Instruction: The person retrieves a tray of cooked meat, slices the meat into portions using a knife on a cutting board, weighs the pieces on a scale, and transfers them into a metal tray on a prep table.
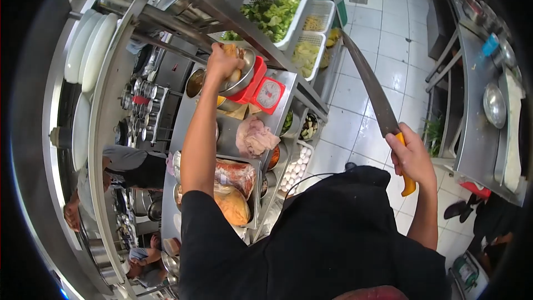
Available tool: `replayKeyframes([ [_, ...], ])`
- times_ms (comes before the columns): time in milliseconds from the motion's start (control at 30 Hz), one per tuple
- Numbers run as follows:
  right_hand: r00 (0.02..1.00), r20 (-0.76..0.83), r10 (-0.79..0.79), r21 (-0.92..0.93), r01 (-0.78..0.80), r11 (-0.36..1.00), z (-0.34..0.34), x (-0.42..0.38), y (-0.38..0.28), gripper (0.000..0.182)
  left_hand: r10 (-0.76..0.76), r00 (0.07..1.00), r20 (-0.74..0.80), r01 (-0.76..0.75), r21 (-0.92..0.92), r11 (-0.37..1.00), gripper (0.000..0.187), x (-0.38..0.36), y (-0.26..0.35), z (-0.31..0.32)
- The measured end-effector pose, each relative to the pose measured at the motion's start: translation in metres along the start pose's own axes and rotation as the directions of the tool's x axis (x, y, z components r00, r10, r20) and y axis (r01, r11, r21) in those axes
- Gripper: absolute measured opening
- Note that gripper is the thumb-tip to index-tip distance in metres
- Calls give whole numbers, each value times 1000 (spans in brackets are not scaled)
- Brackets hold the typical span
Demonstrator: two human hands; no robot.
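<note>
My left hand [221, 64] reaches up and grips a piece of golden-brown food [231, 51] in a metal bowl [244, 75]. The bowl rests on a red kitchen scale [262, 91] at the far end of the steel counter [189, 114]. My right hand [412, 158] is out to the right, over the floor, shut on the yellow handle of a long knife [369, 86]. Its blade points up and away from me.
White baskets of green vegetables [272, 16] and other cut produce sit on the shelf beyond the scale. Trays with raw meat [254, 136], wrapped roasts [236, 175] and white eggs [294, 172] line the counter. Stacked plates [89, 50] stand at left. Other people stand nearby.
</note>
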State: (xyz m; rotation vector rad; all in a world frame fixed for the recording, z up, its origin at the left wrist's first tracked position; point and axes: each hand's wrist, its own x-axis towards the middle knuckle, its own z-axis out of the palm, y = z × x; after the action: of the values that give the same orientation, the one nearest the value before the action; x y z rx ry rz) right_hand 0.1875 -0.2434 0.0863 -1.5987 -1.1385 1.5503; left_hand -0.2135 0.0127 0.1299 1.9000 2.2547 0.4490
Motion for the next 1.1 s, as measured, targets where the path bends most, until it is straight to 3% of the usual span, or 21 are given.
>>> replayKeyframes([
  [133,1000,17,-17,-50,18,999,0,12,-2,23,21,1000,-14,-19,138,990,89,-13,-8,15],
  [267,997,70,-19,-76,24,997,5,23,-9,25,29,999,17,-31,164,986,97,-15,-20,26],
  [367,992,122,-38,-105,51,993,7,30,-10,29,121,993,8,-121,37,992,104,-5,-43,29],
  [467,988,148,-43,-112,60,992,7,34,-9,30,79,995,67,-72,-97,993,108,-1,-50,26],
  [800,990,138,-37,-91,50,995,4,32,-3,24,-18,995,103,22,-42,999,111,2,-46,10],
  [867,991,129,-26,-87,38,995,2,30,1,24,56,996,76,-60,53,997,104,6,-48,9],
  [1000,994,106,-4,-77,12,997,-2,25,4,26,22,999,37,-25,104,994,99,10,-50,17],
  [1100,995,99,6,-70,1,998,-5,21,7,26,-49,994,96,43,55,998,109,23,-66,29],
])
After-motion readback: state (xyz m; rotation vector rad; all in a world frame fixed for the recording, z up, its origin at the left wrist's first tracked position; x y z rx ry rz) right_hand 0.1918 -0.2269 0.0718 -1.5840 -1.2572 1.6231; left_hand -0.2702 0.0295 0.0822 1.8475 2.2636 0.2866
